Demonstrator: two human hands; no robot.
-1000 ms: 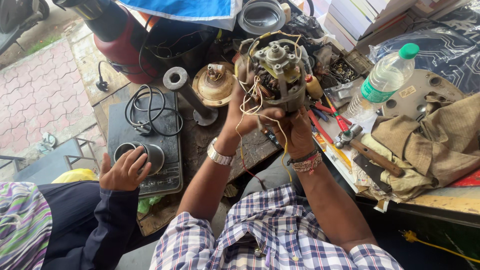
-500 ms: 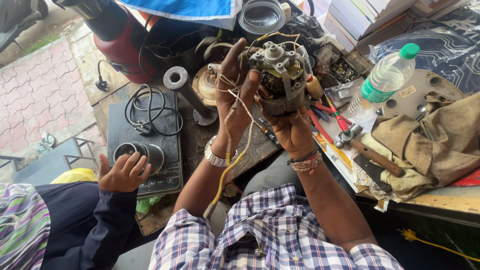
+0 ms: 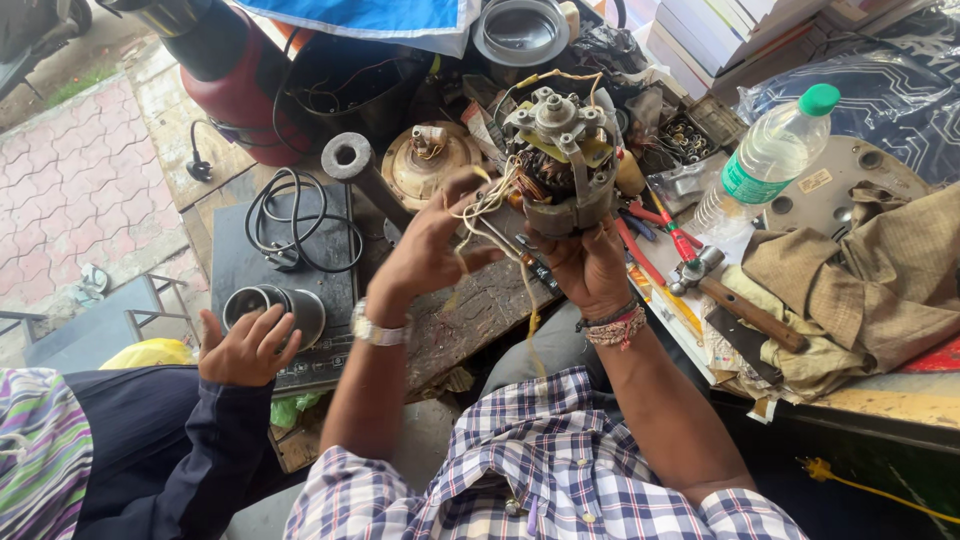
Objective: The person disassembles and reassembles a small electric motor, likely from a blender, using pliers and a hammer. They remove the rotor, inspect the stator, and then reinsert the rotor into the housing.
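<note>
Right hand (image 3: 590, 265) is wrapped around the bottom of a motor (image 3: 562, 160), holding it up over the cluttered bench (image 3: 480, 310). It's a chunky grey metal housing with copper windings showing and a round shaft cap on top. Left hand (image 3: 430, 245) is pinching a bunch of thin pale wires (image 3: 490, 215) that trail off the motor's side, fingers curled around them. Just right of it are a wooden-handled hammer (image 3: 745, 305), a clear plastic bottle (image 3: 765, 160) with a green cap, and crumpled tan cloth (image 3: 860, 280). Another person's hand (image 3: 245, 345) rests on a metal cup (image 3: 285, 305) at left.
</note>
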